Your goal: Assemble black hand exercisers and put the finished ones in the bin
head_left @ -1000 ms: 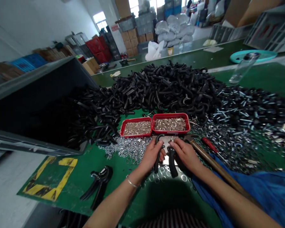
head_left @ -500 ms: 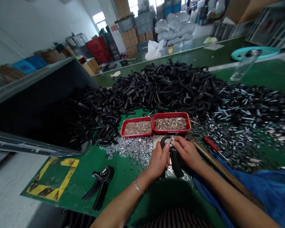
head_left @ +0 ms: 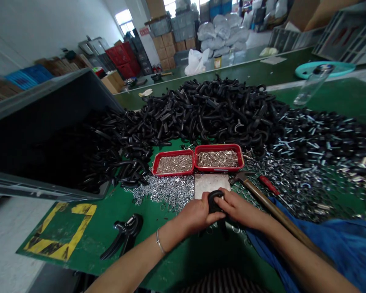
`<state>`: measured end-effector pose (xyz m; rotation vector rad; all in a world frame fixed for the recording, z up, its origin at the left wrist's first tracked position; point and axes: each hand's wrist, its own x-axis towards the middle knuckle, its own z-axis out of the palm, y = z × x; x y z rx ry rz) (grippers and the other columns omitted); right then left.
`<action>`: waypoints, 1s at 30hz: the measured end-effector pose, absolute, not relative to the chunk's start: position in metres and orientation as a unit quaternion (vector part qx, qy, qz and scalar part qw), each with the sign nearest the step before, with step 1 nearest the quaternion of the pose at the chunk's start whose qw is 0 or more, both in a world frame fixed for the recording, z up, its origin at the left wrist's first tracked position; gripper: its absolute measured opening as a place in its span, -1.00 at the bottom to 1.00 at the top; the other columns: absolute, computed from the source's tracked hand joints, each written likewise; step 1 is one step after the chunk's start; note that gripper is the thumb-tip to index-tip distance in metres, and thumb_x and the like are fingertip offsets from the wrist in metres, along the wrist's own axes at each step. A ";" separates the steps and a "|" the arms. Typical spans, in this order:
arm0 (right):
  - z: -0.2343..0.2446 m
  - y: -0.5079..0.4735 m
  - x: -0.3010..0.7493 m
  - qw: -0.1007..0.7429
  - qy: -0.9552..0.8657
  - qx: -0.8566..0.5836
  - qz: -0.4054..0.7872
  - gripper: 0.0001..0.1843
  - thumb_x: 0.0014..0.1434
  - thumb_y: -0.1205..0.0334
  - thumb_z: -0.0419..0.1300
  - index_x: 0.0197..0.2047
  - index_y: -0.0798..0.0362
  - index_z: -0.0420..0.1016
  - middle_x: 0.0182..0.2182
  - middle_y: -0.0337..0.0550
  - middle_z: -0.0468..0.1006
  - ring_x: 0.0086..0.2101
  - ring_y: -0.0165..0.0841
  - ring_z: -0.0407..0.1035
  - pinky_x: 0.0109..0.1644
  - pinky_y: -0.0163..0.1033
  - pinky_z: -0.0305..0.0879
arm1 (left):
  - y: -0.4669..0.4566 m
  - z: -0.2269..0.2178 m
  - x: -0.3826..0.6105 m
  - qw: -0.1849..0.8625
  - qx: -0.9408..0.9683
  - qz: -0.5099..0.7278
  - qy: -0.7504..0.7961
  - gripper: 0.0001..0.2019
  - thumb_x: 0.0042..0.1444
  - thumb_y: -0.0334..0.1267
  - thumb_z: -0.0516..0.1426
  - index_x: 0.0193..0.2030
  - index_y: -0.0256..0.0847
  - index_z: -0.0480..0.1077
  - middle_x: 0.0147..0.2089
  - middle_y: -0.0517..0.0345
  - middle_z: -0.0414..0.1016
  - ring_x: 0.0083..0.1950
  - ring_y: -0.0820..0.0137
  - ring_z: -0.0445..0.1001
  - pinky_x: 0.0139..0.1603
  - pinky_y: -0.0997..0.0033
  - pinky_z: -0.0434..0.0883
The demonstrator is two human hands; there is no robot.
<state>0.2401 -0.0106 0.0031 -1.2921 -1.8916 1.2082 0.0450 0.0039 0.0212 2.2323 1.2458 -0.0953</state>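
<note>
Close by right hand [head_left: 239, 208]: hammer [head_left: 263, 199], screwdriver [head_left: 269, 185], blue cloth [head_left: 341, 246].

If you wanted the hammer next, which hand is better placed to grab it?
Probably the right hand: it's nearer the hammer, which lies on that side. The left hand is farther away. Both hands hold the black part.

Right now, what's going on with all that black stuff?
The person's left hand and right hand are both holding a curved black piece, near a flat metal plate. Just beyond the plate sit two red trays of little metal pieces. A hammer lies to the right; black parts are heaped behind.
</note>
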 end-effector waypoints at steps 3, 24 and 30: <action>0.003 -0.012 0.232 0.222 -0.714 -0.522 0.411 -0.73 0.40 0.11 -0.05 -0.13 0.08 0.36 -0.29 -0.04 0.56 -0.26 -0.25 0.44 -0.18 -0.22 0.25 | 0.009 0.022 0.041 0.288 0.849 -0.040 0.440 -0.32 0.18 0.26 0.08 0.16 -0.33 0.17 -0.12 -0.20 0.59 -0.10 0.00 0.61 -0.20 0.22 0.48; -0.004 0.135 0.262 0.061 -0.761 -0.646 0.022 -0.78 0.25 0.21 0.19 -0.15 0.11 0.63 -0.14 0.08 0.55 -0.01 -0.09 0.26 0.02 -0.12 0.24 | 0.183 0.016 0.108 -0.050 0.928 -0.062 0.363 -0.79 0.21 -0.49 0.06 -0.18 -0.41 0.54 -0.17 -0.20 0.59 -0.06 0.18 0.53 0.13 0.10 0.27; -0.012 0.133 0.269 0.175 -0.741 -0.644 0.080 -0.75 0.31 0.21 0.11 -0.09 0.07 0.59 -0.12 0.05 0.55 -0.02 -0.12 0.32 0.06 -0.11 0.25 | 0.177 0.004 0.105 -0.062 0.921 -0.004 0.385 -0.70 0.31 -0.45 -0.06 0.00 -0.42 0.46 0.00 -0.28 0.49 0.10 0.12 0.43 0.15 0.07 0.24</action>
